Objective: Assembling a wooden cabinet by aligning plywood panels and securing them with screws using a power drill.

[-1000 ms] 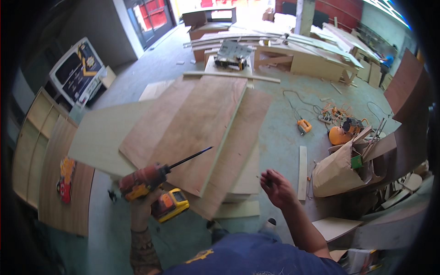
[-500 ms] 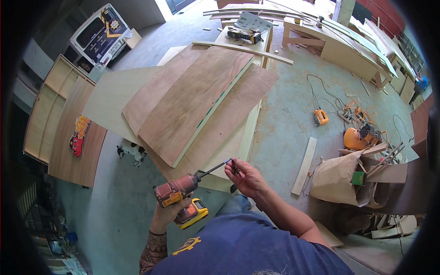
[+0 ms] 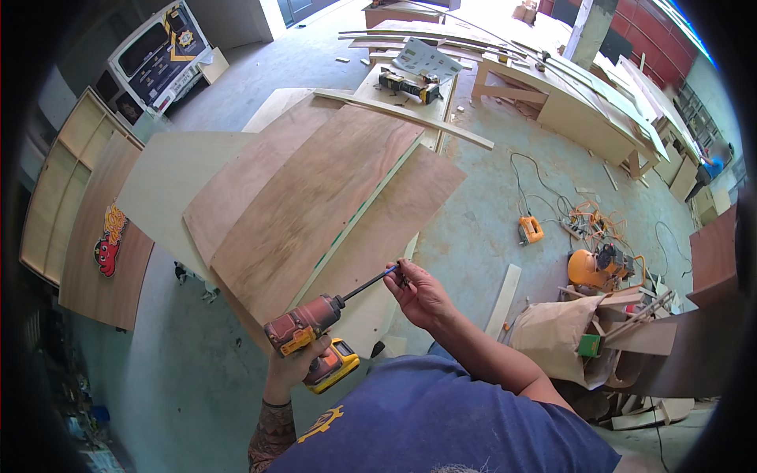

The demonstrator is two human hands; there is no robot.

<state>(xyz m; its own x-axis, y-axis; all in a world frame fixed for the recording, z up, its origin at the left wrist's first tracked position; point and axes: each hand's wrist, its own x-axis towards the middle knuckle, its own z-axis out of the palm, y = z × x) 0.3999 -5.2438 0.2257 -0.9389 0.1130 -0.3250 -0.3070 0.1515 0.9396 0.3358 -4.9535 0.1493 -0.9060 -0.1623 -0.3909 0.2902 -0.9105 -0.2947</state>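
My left hand (image 3: 298,370) is wrapped round the grip of a red and black cordless impact driver (image 3: 303,323) with a yellow battery (image 3: 334,366). Its long dark bit (image 3: 364,286) points up and to the right and has a blue tip. At that tip, the fingers of my right hand (image 3: 423,298) are pinched together. Small dark pieces show between these fingers, too small to name. Just beyond both hands lie stacked plywood panels (image 3: 303,189), with a pale wooden strip (image 3: 355,221) along one panel's edge.
Another power tool (image 3: 410,85) rests at the bench's far end, near a long batten (image 3: 410,118). To the right are an orange compressor (image 3: 587,270), an orange jigsaw-like tool (image 3: 531,229), cables and a scrap sack (image 3: 552,335). A van (image 3: 162,59) stands far left; a person (image 3: 710,167) is far right.
The view has shifted, so the panels and floor items sit lower and further left in it. Both hands keep their hold, with the right fingers still at the bit's tip.
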